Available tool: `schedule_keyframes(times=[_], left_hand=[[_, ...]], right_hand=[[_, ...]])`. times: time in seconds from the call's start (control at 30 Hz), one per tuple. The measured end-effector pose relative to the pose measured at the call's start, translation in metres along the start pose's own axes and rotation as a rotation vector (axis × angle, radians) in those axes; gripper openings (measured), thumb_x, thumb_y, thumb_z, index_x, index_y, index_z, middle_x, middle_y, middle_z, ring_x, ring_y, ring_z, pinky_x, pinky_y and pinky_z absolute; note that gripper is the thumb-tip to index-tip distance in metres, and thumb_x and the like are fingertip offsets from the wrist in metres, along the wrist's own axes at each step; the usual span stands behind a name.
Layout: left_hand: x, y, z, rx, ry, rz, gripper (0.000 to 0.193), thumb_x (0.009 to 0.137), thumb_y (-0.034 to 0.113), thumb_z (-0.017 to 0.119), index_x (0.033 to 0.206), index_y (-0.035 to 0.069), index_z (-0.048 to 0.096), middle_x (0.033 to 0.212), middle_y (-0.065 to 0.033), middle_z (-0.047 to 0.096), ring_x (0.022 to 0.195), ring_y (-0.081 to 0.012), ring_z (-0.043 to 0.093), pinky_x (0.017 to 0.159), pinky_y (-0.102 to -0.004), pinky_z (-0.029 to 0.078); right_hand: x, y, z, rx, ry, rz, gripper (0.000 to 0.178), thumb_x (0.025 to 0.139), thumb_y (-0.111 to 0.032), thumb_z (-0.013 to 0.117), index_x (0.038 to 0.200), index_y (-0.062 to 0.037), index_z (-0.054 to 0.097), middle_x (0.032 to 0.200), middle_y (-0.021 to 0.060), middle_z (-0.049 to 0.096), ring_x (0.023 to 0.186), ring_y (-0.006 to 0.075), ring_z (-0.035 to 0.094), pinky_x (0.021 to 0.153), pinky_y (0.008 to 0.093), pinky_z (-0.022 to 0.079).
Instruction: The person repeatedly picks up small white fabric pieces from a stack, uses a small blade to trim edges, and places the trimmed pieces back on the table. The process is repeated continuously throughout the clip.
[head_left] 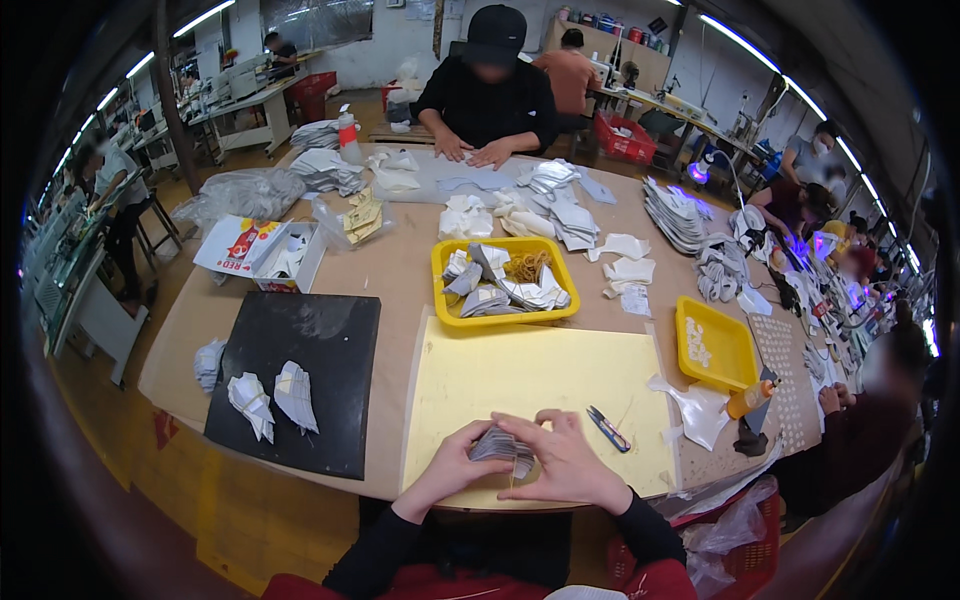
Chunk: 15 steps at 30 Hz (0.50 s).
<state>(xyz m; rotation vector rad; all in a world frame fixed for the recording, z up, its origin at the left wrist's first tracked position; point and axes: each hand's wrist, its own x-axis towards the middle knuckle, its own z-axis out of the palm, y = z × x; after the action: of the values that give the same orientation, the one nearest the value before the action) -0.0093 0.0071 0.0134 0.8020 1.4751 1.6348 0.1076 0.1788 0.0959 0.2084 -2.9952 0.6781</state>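
Observation:
Over the yellow sheet point(540, 375) at the table's near edge, my left hand point(448, 468) is closed around a stack of thin grey cut pieces point(498, 446). My right hand point(568, 462) is curled at the stack's right side, its upper fingers at the top of the stack. A thin yellowish rubber band point(514, 472) runs between the stack and my right thumb. Thread snips point(608, 429) lie to the right of my hands. Beyond them stands a yellow basket point(505, 318) with bundles of grey and white pieces and several loose rubber bands.
Two banded bundles point(294, 396) rest on a black mat point(335, 430) at left. Behind it is an open white box point(290, 270). At right are a smaller yellow tray point(745, 372) and an orange bottle point(750, 400). Across the table, a person in black point(490, 110) handles flat pieces.

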Motion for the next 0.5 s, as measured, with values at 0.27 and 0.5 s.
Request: schedule_keyframes(times=[0.27, 0.5], left_hand=[[0.027, -0.016, 0.01, 0.233, 0.143, 0.251, 0.051, 0.084, 0.011, 0.074, 0.129, -0.002, 0.054, 0.119, -0.0115, 0.064, 0.11, -0.0233, 0.064, 0.095, -0.0344, 0.052], [0.043, 0.012, -0.004, -0.69, 0.405, 0.062, 0.049, 0.089, 0.005, 0.068, 0.133, -0.003, 0.05, 0.12, -0.0108, 0.063, 0.108, -0.0189, 0.064, 0.094, -0.0321, 0.054]], right_hand=[[0.003, -0.005, 0.015, 0.237, 0.093, -0.313, 0.033, 0.081, -0.037, 0.08, 0.099, -0.016, 0.063, 0.14, -0.0005, 0.059, 0.112, 0.0258, 0.047, 0.101, 0.0401, 0.03], [-0.025, 0.048, 0.055, 1.802, 0.903, -0.508, 0.028, 0.097, -0.04, 0.062, 0.095, -0.0122, 0.059, 0.118, 0.0035, 0.071, 0.073, 0.0179, 0.055, 0.079, 0.0338, 0.044]])
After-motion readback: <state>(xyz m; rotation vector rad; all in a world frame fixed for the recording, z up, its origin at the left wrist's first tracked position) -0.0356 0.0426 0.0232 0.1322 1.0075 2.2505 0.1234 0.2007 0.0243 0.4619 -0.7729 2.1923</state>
